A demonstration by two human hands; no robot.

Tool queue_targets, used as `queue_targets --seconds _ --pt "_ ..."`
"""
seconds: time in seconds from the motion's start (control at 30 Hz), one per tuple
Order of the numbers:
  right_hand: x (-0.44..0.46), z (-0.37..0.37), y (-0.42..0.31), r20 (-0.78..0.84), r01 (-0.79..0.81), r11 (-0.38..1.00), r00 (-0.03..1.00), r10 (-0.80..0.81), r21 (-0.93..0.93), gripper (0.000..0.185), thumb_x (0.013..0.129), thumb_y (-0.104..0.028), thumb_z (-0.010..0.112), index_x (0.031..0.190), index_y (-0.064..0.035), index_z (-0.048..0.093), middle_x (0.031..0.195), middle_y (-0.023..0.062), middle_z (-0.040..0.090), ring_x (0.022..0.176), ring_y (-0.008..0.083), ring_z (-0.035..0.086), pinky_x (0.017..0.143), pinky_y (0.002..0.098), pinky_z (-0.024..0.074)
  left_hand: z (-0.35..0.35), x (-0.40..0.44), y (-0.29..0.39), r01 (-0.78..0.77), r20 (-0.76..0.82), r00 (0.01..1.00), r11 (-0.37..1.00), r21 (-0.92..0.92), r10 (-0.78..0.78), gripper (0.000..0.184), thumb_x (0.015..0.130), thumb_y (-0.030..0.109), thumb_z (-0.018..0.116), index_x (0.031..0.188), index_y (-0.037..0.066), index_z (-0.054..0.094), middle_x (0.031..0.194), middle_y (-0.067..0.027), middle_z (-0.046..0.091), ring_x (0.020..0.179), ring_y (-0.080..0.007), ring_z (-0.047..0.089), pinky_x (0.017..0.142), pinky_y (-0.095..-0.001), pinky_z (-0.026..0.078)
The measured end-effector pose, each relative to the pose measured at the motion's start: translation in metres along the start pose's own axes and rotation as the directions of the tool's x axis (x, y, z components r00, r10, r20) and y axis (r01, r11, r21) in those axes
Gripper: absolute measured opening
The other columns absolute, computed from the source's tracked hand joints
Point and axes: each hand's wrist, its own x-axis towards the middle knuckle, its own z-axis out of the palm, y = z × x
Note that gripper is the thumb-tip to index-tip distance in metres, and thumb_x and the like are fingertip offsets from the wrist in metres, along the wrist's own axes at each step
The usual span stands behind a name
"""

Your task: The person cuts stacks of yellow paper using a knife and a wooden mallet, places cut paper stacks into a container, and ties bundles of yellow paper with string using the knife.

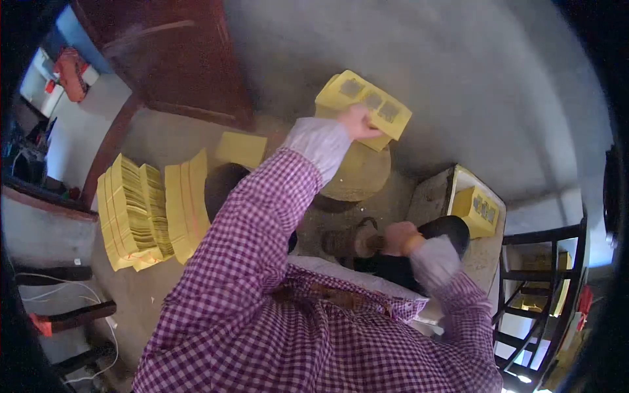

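My left hand is raised over a round wooden block, its fingers closed on the near edge of yellow paper sheets. Several dark grey patches mark the upper sheet, and more yellow paper hangs just beneath it. Lower and to the right, my right hand wraps round the handle of a wooden mallet. Its thick, roundish head points left, beside my knees. Both forearms wear pale cuffs and purple checked sleeves.
Tall stacks of yellow paper stand on the floor at left, with a flat yellow sheet behind. At right, a box bears marked yellow paper. A dark ladder-like rack and brown door flank the space.
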Motion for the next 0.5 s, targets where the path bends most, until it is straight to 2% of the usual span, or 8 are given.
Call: queue_targets --seconds 0.13,0.2,0.23,0.33,0.37,0.4,0.47,0.5 --pt "0.085 0.054 -0.017 -0.119 0.168 0.986 0.979 -0.165 0.012 0.023 0.071 -0.027 0.058 0.08 -0.0091 0.069 0.085 0.0123 0.066 0.081 0.0284 0.065 0.065 0.0387 0.0513 0.022 -0.021 0.003 -0.083 -0.189 0.977 0.994 0.064 0.094 0.025 0.075 -0.008 0.037 0.1 -0.006 0.036 0.118 -0.0265 0.041 0.11 -0.0453 0.042 0.094 -0.0526 0.041" --pt "0.088 0.042 -0.029 -0.133 0.215 0.976 0.969 -0.209 0.033 0.022 0.072 -0.027 0.057 0.079 -0.0091 0.069 0.084 0.0126 0.066 0.081 0.0287 0.064 0.065 0.0387 0.0512 -0.011 -0.018 0.003 -0.04 -0.138 0.988 0.98 0.197 0.068 0.021 0.079 -0.003 0.042 0.099 -0.006 0.04 0.109 -0.0243 0.048 0.101 -0.0409 0.051 0.089 -0.0465 0.046" --pt "0.08 0.024 -0.032 -0.118 0.149 0.987 0.983 -0.14 0.065 0.022 0.073 -0.028 0.057 0.079 -0.0092 0.068 0.083 0.0127 0.066 0.08 0.0288 0.064 0.065 0.0392 0.0511 -0.012 -0.036 0.001 -0.065 -0.142 0.98 0.896 0.44 0.141 0.02 0.08 0.001 0.045 0.1 -0.005 0.042 0.103 -0.022 0.052 0.097 -0.037 0.054 0.084 -0.0429 0.049" --pt "0.084 0.016 -0.045 -0.165 0.084 0.985 0.985 -0.059 0.151 0.025 0.075 -0.029 0.056 0.08 -0.0081 0.067 0.082 0.013 0.066 0.078 0.0294 0.064 0.065 0.0399 0.0509 -0.051 -0.074 0.008 -0.102 -0.052 0.941 0.425 0.899 0.335 0.023 0.085 0.014 0.052 0.102 -0.001 0.049 0.088 -0.0157 0.06 0.084 -0.0246 0.059 0.065 -0.0329 0.051" --pt "0.089 0.014 -0.046 -0.235 0.088 0.977 0.971 -0.041 0.192 0.026 0.076 -0.03 0.055 0.081 -0.0069 0.067 0.081 0.0131 0.065 0.076 0.0299 0.064 0.064 0.0402 0.0509 -0.085 -0.074 0.009 -0.155 0.113 0.846 0.038 0.987 0.521 0.026 0.087 0.018 0.051 0.105 -0.001 0.047 0.09 -0.0151 0.059 0.081 -0.0237 0.059 0.064 -0.0327 0.05" --pt "0.087 0.007 -0.045 -0.238 0.09 0.977 0.97 -0.042 0.195 0.026 0.076 -0.03 0.055 0.081 -0.0069 0.067 0.081 0.0131 0.065 0.076 0.0299 0.064 0.064 0.0402 0.0509 -0.112 -0.076 0.006 -0.122 0.328 0.722 -0.355 0.927 0.609 0.03 0.088 0.022 0.05 0.107 -0.001 0.046 0.092 -0.0145 0.058 0.077 -0.0229 0.058 0.063 -0.0324 0.049" --pt "0.076 -0.018 -0.042 -0.361 0.126 0.958 0.932 -0.026 0.257 0.039 0.077 -0.041 0.055 0.08 -0.0033 0.065 0.076 0.017 0.064 0.072 0.0332 0.063 0.064 0.0419 0.0498 -0.126 -0.099 -0.014 0.079 -0.035 0.887 -0.076 0.994 0.461 0.041 0.09 0.03 0.047 0.117 0.0 0.039 0.094 -0.0163 0.057 0.079 -0.0244 0.058 0.069 -0.0342 0.047" --pt "0.076 -0.034 -0.038 -0.444 0.136 0.919 0.895 0.046 0.37 0.037 0.078 -0.038 0.055 0.087 -0.0029 0.063 0.08 0.0167 0.063 0.074 0.0333 0.062 0.065 0.0412 0.0498 -0.117 -0.114 -0.03 0.083 -0.038 0.884 -0.076 0.994 0.466 0.041 0.09 0.03 0.047 0.117 0.0 0.039 0.094 -0.0163 0.057 0.079 -0.0244 0.058 0.069 -0.0342 0.047"
